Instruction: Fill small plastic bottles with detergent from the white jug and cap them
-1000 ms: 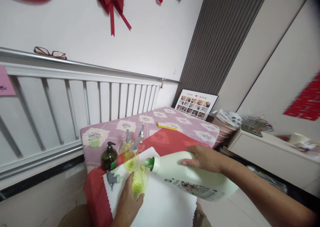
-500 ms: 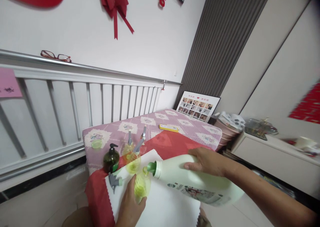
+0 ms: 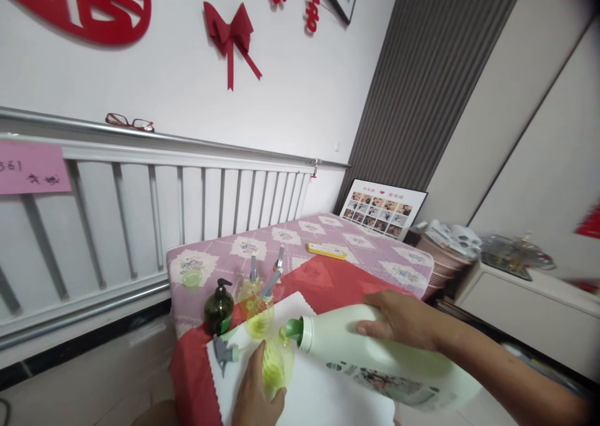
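My left hand [image 3: 255, 388] is wrapped round a clear yellow bottle [image 3: 277, 366] without its top, standing at the white sheet. From above, my right hand [image 3: 398, 318] grips a large pale green detergent jug [image 3: 342, 338], tipped on its side. The jug's green spout meets the small bottle's neck; whether liquid is flowing I cannot tell. A loose grey trigger spray head [image 3: 225, 354] lies left of my left hand. Behind stand spray bottles with grey triggers, one of them a yellow spray bottle [image 3: 260, 318], beside a dark green pump bottle [image 3: 219, 310].
A red cloth [image 3: 323, 276] and a white scalloped sheet [image 3: 328, 391] cover part of the pink patterned table [image 3: 295, 235]. On it lie a pale green cap [image 3: 192, 279] and a yellow flat case [image 3: 325, 250]. A white radiator [image 3: 164, 195] runs along the wall; a cabinet [image 3: 506, 301] stands right.
The view has turned a little, so the scene sits further right and lower. Both hands keep their hold, with the jug still tilted at the bottle's neck.
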A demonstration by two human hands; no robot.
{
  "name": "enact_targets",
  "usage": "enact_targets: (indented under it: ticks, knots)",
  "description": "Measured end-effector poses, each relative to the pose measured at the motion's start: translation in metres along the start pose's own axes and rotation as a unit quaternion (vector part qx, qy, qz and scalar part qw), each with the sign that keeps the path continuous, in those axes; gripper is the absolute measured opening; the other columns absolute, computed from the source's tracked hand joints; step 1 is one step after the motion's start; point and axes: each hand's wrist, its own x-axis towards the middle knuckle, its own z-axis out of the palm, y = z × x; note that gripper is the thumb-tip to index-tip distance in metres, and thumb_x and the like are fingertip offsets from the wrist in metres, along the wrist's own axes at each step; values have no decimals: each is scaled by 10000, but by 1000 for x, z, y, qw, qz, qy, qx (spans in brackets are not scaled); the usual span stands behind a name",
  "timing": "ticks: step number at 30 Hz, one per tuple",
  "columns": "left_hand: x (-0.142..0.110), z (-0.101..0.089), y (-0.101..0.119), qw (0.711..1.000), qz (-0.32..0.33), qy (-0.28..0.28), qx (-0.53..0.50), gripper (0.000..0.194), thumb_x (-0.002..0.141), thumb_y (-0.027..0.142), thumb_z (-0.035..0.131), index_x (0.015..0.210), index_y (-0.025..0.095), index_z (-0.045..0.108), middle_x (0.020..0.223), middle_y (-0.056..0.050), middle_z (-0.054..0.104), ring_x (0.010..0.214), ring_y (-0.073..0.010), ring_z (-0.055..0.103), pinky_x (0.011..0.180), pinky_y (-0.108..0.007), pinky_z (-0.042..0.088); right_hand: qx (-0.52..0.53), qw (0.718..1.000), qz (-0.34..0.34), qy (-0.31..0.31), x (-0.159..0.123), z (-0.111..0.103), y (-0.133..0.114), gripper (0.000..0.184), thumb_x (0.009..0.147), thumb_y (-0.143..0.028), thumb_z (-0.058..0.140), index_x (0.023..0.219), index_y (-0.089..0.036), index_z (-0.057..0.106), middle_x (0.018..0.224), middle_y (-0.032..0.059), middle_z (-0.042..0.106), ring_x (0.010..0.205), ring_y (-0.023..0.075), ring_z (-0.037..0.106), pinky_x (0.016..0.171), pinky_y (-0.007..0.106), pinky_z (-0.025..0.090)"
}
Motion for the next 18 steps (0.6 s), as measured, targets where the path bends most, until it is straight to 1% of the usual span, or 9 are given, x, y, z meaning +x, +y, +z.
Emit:
enact_targets:
  ticks: [3,6,12,18]
  knots:
    - [2,5,-3,1000,13,19,11,898,648,130,593,1479,16,270,1564,-186,402,1448,-260,399,1196,-296,342,-4,1000,-2,2,-1,-2,0,447,812,-639,560,820,-203,656,902,113,726,801,287,675,662,346,464]
    - [2,7,-5,999,24,28,11,882,652,120,567,1474,-1,270,1560,-201,403,1434,-254,422,1179,-286,359,-11,1000,-2,8,-1,-3,1,437,813,-631,562,811,-203,649,890,106,726,793,283,672,651,337,460]
    - [2,6,-4,999,20,27,-9,880,645,137,573,1470,34,284,1558,-183,413,1436,-242,418,1185,-295,343,-19,1000,1,4,3,-1,3,439,801,-638,579,826,-206,653,890,97,730,790,272,668,645,320,448]
    - [0,7,-1,999,16,38,-5,867,653,142,576,1468,43,296,1548,-171,433,1427,-234,430,1183,-271,337,-13,1000,0,4,3,-1,3,426,807,-619,588,837,-203,675,888,93,733,774,258,664,631,310,437]
